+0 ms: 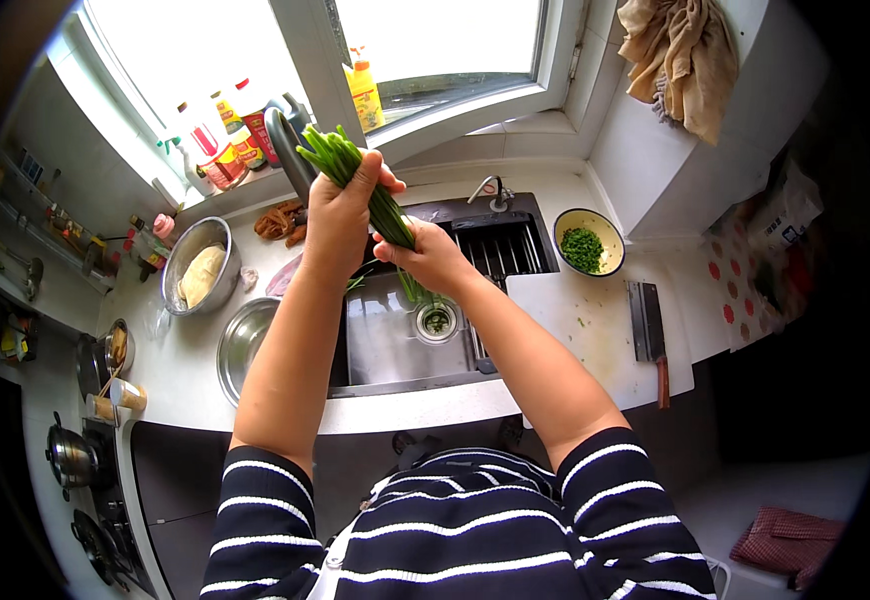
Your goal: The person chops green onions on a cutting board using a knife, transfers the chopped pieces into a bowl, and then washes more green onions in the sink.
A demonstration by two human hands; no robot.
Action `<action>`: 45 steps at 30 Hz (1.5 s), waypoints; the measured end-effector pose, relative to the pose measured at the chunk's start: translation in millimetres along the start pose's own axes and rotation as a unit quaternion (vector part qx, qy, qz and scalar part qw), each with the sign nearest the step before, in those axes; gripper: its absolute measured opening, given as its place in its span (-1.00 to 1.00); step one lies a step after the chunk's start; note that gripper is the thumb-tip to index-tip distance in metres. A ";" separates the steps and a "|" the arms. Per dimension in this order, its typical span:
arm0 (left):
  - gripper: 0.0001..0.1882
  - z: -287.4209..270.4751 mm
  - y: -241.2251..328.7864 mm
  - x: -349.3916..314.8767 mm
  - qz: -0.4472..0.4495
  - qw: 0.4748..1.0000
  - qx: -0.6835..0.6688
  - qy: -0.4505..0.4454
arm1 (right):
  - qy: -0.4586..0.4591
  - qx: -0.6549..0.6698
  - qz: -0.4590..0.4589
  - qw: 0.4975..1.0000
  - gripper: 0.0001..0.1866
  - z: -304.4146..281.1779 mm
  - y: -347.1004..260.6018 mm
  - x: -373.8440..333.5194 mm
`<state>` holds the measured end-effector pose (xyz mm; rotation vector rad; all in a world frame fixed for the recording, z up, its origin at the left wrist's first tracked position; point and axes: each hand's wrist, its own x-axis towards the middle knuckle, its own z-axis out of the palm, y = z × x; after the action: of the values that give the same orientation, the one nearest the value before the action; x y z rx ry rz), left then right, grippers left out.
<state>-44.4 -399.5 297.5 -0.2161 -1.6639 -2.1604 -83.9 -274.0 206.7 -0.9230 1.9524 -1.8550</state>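
My left hand [343,205] is closed round the upper part of a bunch of chives [387,213], held up at a slant over the sink [380,350]. Lower down the same bunch, my right hand [430,258] grips it near its other end. The pale green ends stick out above my left fist, close to the dark faucet [290,150]. Below my right hand, some loose green leaves [412,287] hang or lie over the sink, beside the drain [437,320], which has green bits in it.
Right of the sink, a cleaver [645,325] lies on a white cutting board [545,305], with a bowl [611,225] of chopped greens [582,248] behind. On the left stand a metal bowl [180,262] holding dough [202,275] and a metal basin [240,350]. Bottles [217,160] line the windowsill.
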 end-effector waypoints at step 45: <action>-0.80 -6.3 37.8 10.6 0.046 0.956 -0.023 0.290 | 0.341 -0.009 0.011 0.940 -0.78 68.5 -10.6 -9.1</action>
<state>-37.9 -415.7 333.3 0.2990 -1.2391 -1.9387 -32.5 -321.4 206.4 -0.2523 2.3232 -2.3595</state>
